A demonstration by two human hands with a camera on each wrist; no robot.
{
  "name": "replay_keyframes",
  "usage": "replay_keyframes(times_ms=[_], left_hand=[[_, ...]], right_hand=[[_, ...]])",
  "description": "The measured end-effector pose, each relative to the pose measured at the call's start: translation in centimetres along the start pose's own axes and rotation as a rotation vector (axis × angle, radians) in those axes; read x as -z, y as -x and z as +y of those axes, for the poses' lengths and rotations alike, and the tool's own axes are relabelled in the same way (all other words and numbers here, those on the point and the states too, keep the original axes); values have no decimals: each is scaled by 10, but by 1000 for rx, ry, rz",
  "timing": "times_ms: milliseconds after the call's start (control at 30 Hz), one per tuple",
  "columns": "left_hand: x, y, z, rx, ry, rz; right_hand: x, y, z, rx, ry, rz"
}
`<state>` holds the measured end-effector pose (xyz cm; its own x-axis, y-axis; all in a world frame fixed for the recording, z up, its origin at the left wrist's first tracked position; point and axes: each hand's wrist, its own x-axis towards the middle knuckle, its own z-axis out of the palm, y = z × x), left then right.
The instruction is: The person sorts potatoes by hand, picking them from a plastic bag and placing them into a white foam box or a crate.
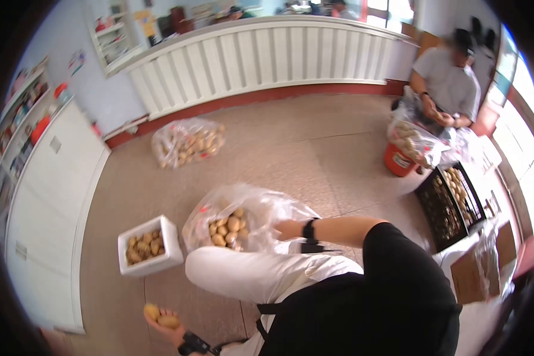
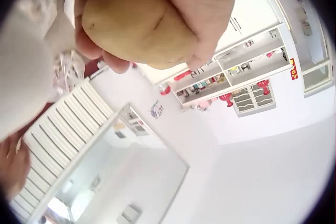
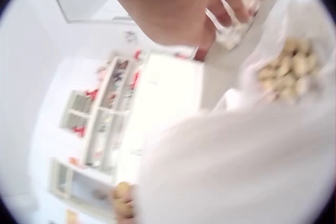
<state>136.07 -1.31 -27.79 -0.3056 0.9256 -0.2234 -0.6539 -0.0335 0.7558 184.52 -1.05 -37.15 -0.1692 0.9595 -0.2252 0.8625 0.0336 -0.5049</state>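
Observation:
My left hand (image 1: 173, 334) holds two potatoes low at the left, beside my knee. One potato (image 2: 139, 27) fills its palm in the left wrist view, with fingers curled at its far side. Past my leg, my right hand (image 1: 287, 229) reaches over the edge of a clear plastic bag (image 1: 267, 204). In the right wrist view its fingers (image 3: 231, 3) are spread loosely and hold nothing. Several potatoes (image 1: 228, 228) lie in that bag. Left of the bag stands a white foam box (image 1: 151, 268) with potatoes inside.
Farther off on the floor lies another plastic bag (image 1: 166, 145) of potatoes. At the right a seated person (image 1: 448, 83) handles something above a red bucket (image 1: 399, 162). A black crate (image 1: 439, 207) and a cardboard box (image 1: 483, 267) stand nearby. White cabinets (image 1: 47, 219) line the left.

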Motion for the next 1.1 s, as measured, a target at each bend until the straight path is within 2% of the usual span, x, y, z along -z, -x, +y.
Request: replay_keyframes(times_ms=[33, 67, 100, 167, 200, 233, 300, 333, 367, 400, 433, 467, 533, 567, 600, 633, 733, 767, 800, 833, 867, 900, 933, 967, 1000, 1033, 1100], left_hand=[[19, -7, -9, -59, -59, 170], [92, -53, -33, -121, 363, -415], [163, -97, -56, 64, 683, -1007], [118, -43, -52, 41, 323, -289], [93, -16, -47, 5, -77, 450], [79, -13, -49, 2, -80, 472], [77, -6, -43, -153, -127, 293], [75, -12, -45, -144, -23, 369], [63, -9, -37, -202, -27, 336], [67, -9, -33, -65, 21, 183], [23, 12, -20, -74, 58, 255], [23, 14, -17, -5, 100, 128], [17, 18, -11, 35, 127, 195], [7, 24, -8, -17, 201, 168], [30, 15, -15, 76, 262, 36], [29, 17, -13, 46, 315, -46], [5, 49, 10, -50, 399, 25], [10, 52, 15, -166, 278, -88], [3, 62, 26, -110, 338, -43], [6, 65, 29, -227, 282, -154], [-3, 76, 41, -253, 296, -100], [-10, 77, 48, -280, 347, -16], [-6, 72, 47, -370, 309, -6], [-5, 82, 55, -415, 322, -72], [-11, 82, 62, -430, 464, -54], [-9, 76, 57, -458, 463, 1], [4, 72, 57, -497, 468, 68]], right_hand=[[-61, 26, 108, 187, 206, -20], [-63, 88, 128, -43, 191, -318], [-65, 147, 131, -222, 156, -524], [-75, 239, 132, -439, 41, -786], [-74, 273, 126, -504, -37, -879], [-71, 298, 120, -531, -117, -964], [-53, 329, 102, -553, -301, -1182], [-37, 334, 93, -544, -382, -1303], [-18, 333, 83, -531, -448, -1432], [1, 327, 72, -519, -502, -1565], [21, 315, 60, -501, -535, -1688], [40, 297, 45, -480, -545, -1802], [75, 255, 14, -452, -489, -2002], [91, 229, -4, -449, -424, -2089], [106, 200, -25, -432, -335, -2158], [115, 173, -46, -429, -231, -2223], [139, 85, -140, -265, 213, -2278], [139, 51, -178, -82, 565, -2254], [148, 32, -242, 4, 805, -2019], [146, 11, -304, 365, 934, -1875], [139, -1, -366, 733, 1007, -1731], [133, 6, -433, 877, 1008, -1530], [124, 20, -489, 1008, 956, -1333], [112, 33, -524, 1020, 705, -1277], [105, 37, -547, 1000, 439, -1205], [96, 32, -551, 1040, 447, -1224], [64, 12, -556, 978, -616, -1398]])
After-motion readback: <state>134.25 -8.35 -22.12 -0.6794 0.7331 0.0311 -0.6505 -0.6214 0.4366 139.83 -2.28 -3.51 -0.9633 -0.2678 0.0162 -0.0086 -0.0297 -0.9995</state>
